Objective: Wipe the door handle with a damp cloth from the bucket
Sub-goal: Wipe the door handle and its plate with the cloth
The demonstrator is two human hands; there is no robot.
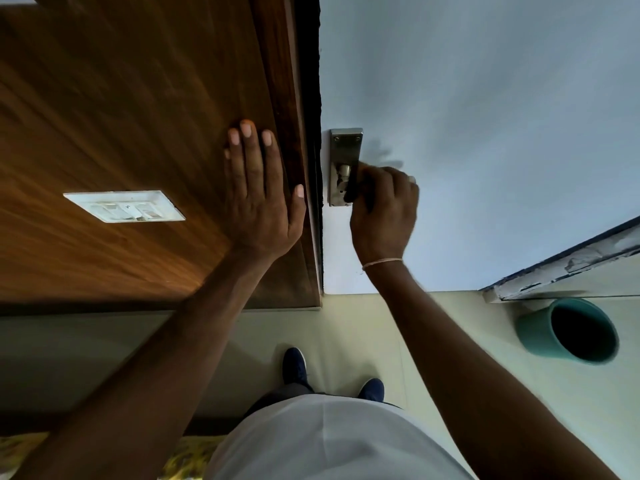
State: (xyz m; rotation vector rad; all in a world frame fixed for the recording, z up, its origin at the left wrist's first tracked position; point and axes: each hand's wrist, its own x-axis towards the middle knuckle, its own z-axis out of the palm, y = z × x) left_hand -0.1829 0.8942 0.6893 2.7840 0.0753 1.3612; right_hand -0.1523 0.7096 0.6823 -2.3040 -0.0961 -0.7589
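A silver door handle plate (pixel 341 143) is fixed to the pale blue door (pixel 485 116). My right hand (pixel 384 209) is shut around the lever, which it hides. A dark cloth (pixel 353 183) shows as a narrow edge between my fingers and the plate. My left hand (pixel 259 192) lies flat and open on the brown wooden panel (pixel 138 98) just left of the door edge, holding nothing. A teal bucket (pixel 535 332) stands on the floor at the lower right; its inside looks dark.
A white switch plate (pixel 124 206) sits on the wooden panel to the left of my left hand. My two dark blue shoes (pixel 294 365) stand on the pale floor below the handle. A worn door frame edge (pixel 568 261) runs above the bucket.
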